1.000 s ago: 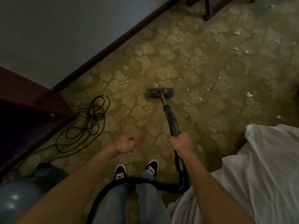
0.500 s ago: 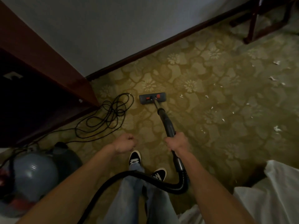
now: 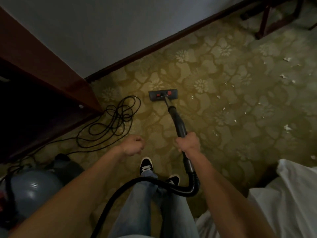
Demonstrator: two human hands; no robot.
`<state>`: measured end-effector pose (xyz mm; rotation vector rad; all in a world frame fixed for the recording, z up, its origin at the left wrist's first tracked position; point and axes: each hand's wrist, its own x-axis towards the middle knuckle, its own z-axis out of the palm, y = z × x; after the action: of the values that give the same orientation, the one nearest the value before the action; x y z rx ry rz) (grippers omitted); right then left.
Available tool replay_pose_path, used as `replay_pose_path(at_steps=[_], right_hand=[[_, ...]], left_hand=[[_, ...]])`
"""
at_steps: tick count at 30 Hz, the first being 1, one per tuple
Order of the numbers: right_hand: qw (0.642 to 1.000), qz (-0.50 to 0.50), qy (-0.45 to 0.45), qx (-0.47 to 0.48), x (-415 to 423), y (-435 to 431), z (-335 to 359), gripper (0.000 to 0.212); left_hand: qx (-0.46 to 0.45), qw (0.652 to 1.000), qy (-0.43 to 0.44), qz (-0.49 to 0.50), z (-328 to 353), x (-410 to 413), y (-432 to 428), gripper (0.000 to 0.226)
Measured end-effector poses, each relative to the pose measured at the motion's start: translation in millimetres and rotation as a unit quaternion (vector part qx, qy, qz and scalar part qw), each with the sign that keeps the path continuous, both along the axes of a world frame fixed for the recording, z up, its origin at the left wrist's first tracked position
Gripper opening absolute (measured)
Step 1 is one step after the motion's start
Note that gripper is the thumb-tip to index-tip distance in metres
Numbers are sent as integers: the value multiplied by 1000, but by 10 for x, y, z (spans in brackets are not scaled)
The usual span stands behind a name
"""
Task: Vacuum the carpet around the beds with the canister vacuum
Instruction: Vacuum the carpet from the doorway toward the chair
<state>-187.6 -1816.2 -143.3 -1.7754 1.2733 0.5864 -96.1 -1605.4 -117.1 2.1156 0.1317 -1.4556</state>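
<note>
My right hand grips the black vacuum wand, which slants forward and left to the flat floor head with two red tabs, resting on the green flowered carpet. The black ribbed hose loops back from the wand across my legs. The grey canister sits at the lower left. My left hand hangs in a loose fist over the carpet and holds nothing. White scraps litter the carpet to the right of the head.
A tangled black power cord lies left of the floor head. Dark wooden furniture fills the left side. A wall with a dark baseboard runs behind. White bedding is at lower right, and chair legs stand at top right.
The view has swung left and the floor head has moved left toward the furniture and cord. My feet have shifted into a step. The canister has come into view.
</note>
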Motion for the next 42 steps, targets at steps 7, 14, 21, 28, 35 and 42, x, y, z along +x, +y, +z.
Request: replay_pose_path(at_steps=[7, 14, 21, 28, 35, 42], right_hand=[[995, -102, 10, -15, -51, -498, -74, 30], [988, -153, 12, -29, -299, -989, -122, 33], [981, -190, 29, -11, -685, -1201, -101, 33], [974, -219, 53, -8, -1191, -1018, -83, 37], [960, -273, 56, -12, -1737, -710, 14, 39], [939, -337, 65, -14, -2164, -413, 79, 35]], left_hand=[[1, 998, 27, -60, -29, 121, -388, 31], [-2, 996, 37, -85, -87, -37, -859, 27], [-2, 994, 41, -104, -46, -254, -1240, 29], [-9, 984, 54, -169, -31, -503, -1611, 17], [-19, 969, 65, -239, -20, -763, -1767, 25], [-28, 958, 77, -274, -45, -843, -1705, 22]])
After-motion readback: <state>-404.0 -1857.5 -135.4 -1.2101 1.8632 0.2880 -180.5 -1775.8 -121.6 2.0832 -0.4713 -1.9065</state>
